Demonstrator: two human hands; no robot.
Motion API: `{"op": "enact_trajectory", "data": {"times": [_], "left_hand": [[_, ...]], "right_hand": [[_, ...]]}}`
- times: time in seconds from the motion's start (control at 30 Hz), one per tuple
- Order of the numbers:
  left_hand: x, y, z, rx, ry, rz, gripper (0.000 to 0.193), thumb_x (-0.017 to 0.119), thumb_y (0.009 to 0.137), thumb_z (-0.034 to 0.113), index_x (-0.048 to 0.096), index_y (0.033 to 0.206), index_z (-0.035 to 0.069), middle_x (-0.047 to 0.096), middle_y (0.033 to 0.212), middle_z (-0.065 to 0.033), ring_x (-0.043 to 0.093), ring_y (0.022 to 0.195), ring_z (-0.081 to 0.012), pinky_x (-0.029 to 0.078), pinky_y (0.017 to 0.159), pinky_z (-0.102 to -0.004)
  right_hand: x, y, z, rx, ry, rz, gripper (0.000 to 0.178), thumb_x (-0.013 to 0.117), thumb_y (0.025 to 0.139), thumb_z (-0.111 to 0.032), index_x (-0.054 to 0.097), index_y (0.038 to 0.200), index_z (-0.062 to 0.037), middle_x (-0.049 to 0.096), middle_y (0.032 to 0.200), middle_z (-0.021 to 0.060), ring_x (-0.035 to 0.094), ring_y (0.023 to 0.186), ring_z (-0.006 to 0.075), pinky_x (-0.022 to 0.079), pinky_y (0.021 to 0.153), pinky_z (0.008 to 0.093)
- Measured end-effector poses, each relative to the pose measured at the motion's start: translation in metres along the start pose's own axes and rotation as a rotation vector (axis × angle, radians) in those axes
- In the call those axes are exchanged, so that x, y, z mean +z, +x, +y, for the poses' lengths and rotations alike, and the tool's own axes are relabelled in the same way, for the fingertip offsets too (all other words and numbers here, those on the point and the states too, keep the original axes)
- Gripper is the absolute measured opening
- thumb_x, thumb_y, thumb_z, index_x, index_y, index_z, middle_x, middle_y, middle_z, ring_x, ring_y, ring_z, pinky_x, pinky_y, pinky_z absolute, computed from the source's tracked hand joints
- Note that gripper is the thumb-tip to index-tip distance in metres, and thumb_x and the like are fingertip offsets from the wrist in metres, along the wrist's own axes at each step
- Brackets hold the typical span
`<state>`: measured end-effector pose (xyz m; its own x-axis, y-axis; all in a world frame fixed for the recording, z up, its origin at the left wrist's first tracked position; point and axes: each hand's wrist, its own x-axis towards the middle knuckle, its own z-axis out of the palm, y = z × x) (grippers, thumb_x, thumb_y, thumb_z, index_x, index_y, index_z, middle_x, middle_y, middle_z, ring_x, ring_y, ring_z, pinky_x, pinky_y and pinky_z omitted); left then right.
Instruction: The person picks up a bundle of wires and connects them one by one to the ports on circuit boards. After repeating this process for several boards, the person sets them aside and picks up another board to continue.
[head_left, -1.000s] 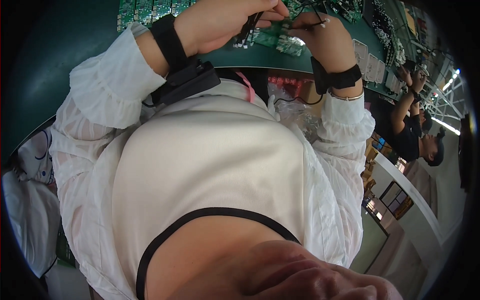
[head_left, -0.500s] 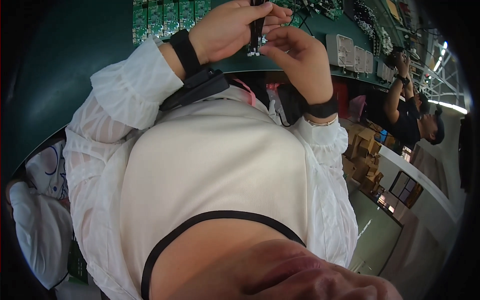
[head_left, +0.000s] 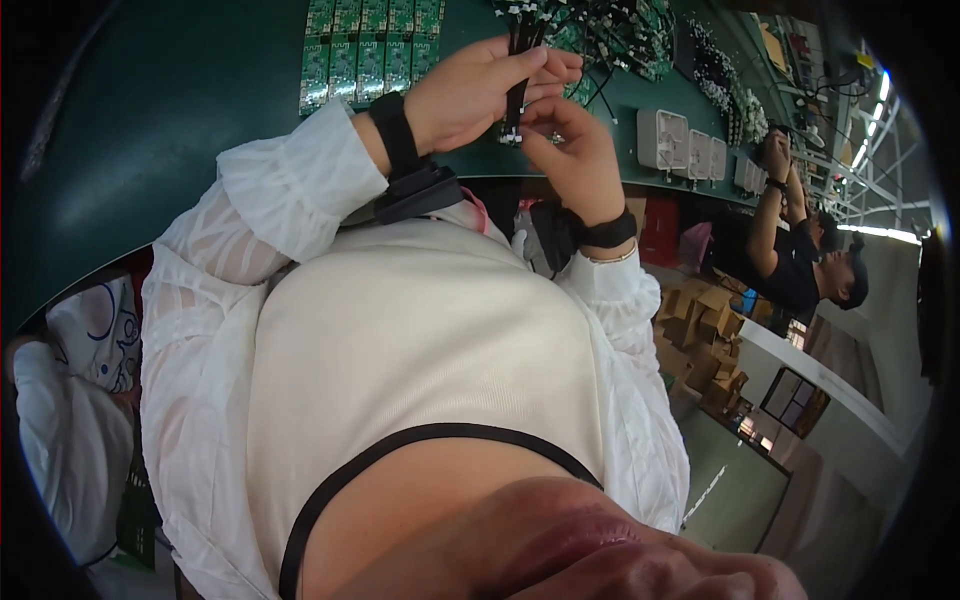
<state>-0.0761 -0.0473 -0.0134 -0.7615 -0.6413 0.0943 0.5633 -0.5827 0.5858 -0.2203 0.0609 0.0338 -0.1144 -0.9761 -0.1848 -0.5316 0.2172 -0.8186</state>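
Note:
A bundle of thin black cables (head_left: 516, 100) with small white connectors hangs across my left hand (head_left: 468, 98), gripped between its thumb and fingers over the green table. The bundle's upper ends spread into white plugs (head_left: 525, 10) near the top edge. My right hand (head_left: 585, 165) is curled in at the bundle's lower end, thumb and forefinger at the white connectors (head_left: 511, 138). Just what sits between those fingertips is too small to make out. Left of my hands, green circuit boards (head_left: 372, 52) lie in rows.
A heap of boards with wires (head_left: 630, 45) lies beyond my right hand. White plastic housings (head_left: 662, 140) stand along the table's edge at right, near a pile of white-tipped cables (head_left: 735, 95). Another person (head_left: 790, 260) works farther right; cardboard boxes (head_left: 700, 335) are stacked behind.
The view has shifted, so both hands and the table sit lower in the picture. My hands keep nearly the same hold around the cable bundle.

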Motion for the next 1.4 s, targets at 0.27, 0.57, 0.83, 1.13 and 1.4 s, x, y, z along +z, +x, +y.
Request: {"op": "enact_trajectory", "data": {"times": [0.27,0.57,0.83,1.13,1.4], "left_hand": [[-0.002,0.004,-0.005,0.030,-0.093,0.055,0.033,0.046,0.111,0.025,0.062,0.123,-0.001,0.065,0.125,-0.0124,0.064,0.108,-0.0182,0.052,0.098,-0.0325],[0.005,-0.012,0.009,0.078,0.757,0.021,0.030,0.047,0.111,0.025,0.061,0.119,-0.001,0.069,0.116,-0.0118,0.066,0.096,-0.0160,0.054,0.088,-0.0310],[0.004,-0.011,0.013,-0.060,1.013,-0.146,0.028,0.047,0.111,0.023,0.061,0.115,-0.001,0.070,0.100,-0.0082,0.065,0.085,-0.0127,0.053,0.077,-0.0273],[-0.001,-0.006,0.018,-0.320,-0.270,-0.093,0.023,0.044,0.112,0.018,0.059,0.111,0.001,0.064,0.110,-0.0122,0.054,0.083,-0.0119,0.049,0.079,-0.0263],[0.032,0.005,0.009,-0.365,-0.157,0.299,0.026,0.043,0.111,0.016,0.058,0.112,-0.005,0.061,0.116,-0.0148,0.056,0.095,-0.0187,0.050,0.086,-0.0340]], "right_hand": [[-0.007,0.007,-0.008,0.100,0.441,-0.080,0.021,0.067,0.093,-0.002,0.067,0.114,0.0025,0.070,0.105,0.0037,0.068,0.092,0.0126,0.056,0.067,0.0261],[-0.033,-0.006,-0.005,-0.310,-0.402,0.072,0.012,0.070,0.088,0.002,0.073,0.099,-0.0017,0.071,0.094,0.0088,0.069,0.084,0.0190,0.054,0.067,0.0302],[-0.099,-0.053,0.015,-0.224,-0.763,0.805,0.011,0.074,0.086,0.003,0.074,0.097,-0.0004,0.072,0.091,0.0084,0.068,0.079,0.0180,0.052,0.074,0.0283],[-0.056,-0.046,0.068,-0.005,0.233,0.534,0.015,0.072,0.088,0.007,0.073,0.102,0.0018,0.074,0.099,0.0068,0.069,0.091,0.0154,0.053,0.084,0.0251],[-0.044,-0.025,0.068,-0.250,-0.144,0.253,0.013,0.070,0.088,0.010,0.070,0.099,0.0040,0.075,0.100,0.0100,0.070,0.094,0.0159,0.054,0.086,0.0261]]}}
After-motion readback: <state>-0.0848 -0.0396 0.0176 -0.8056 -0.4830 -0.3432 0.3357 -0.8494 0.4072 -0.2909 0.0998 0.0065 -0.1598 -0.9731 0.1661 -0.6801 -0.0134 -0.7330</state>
